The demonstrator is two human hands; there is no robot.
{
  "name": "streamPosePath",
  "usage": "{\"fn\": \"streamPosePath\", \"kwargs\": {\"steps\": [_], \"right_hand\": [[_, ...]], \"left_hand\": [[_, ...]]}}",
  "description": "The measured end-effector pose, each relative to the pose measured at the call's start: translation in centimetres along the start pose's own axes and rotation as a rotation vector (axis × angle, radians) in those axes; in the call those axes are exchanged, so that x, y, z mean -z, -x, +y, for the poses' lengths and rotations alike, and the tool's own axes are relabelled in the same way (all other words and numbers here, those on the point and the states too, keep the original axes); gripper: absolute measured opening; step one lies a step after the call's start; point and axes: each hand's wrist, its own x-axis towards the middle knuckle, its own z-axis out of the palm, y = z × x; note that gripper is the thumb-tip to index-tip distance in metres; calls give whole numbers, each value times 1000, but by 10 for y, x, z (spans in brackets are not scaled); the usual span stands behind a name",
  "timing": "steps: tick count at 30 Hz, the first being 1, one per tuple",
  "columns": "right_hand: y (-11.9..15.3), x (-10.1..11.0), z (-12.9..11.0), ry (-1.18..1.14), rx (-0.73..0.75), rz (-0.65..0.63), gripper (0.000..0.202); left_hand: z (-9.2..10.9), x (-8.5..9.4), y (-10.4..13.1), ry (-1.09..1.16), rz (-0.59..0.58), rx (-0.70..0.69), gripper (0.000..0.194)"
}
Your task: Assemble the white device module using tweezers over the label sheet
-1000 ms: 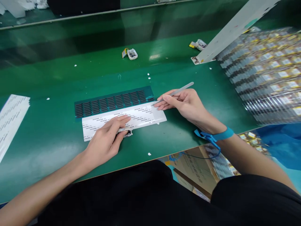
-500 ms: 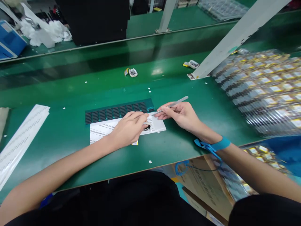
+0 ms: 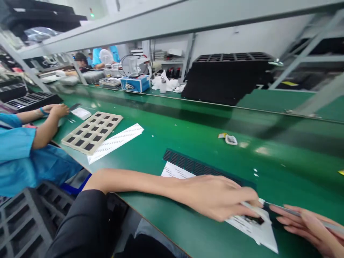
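Note:
My left hand point(image 3: 217, 196) lies over a white label sheet point(image 3: 174, 171) on the green table point(image 3: 172, 143), its fingertips pinching a small pale part with a dark end point(image 3: 254, 216). My right hand point(image 3: 311, 227) at the lower right corner holds metal tweezers point(image 3: 285, 210), whose tip meets that small part. A dark strip of small black pads point(image 3: 193, 165) lies just behind the sheet. The view is blurred by head motion.
A co-worker in blue point(image 3: 24, 154) sits to my left, a hand point(image 3: 57, 109) on the table. A beige tray with black cells point(image 3: 92, 132) and a white label strip point(image 3: 115, 141) lie nearby. A small white part point(image 3: 230, 139), black tray stack point(image 3: 228, 77) and blue box point(image 3: 134, 83) stand farther back.
The view has swung up and to the left, bringing the co-worker and the far bench into sight. My hands stay together over the label sheet, tweezers against the small part.

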Motion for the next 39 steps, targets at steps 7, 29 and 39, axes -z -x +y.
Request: {"fn": "streamPosePath", "kwargs": {"steps": [7,29,39], "right_hand": [[16,-57,-79,-144,178,-48,49],[44,-86,-58,-390,108,-418,25],[46,-88,-62,-397,131,-391,21]], "left_hand": [[-3,26,38,648,418,360,25],[-8,-2,57,870,257,403,50],[1,-6,58,799,296,424,51]]}}
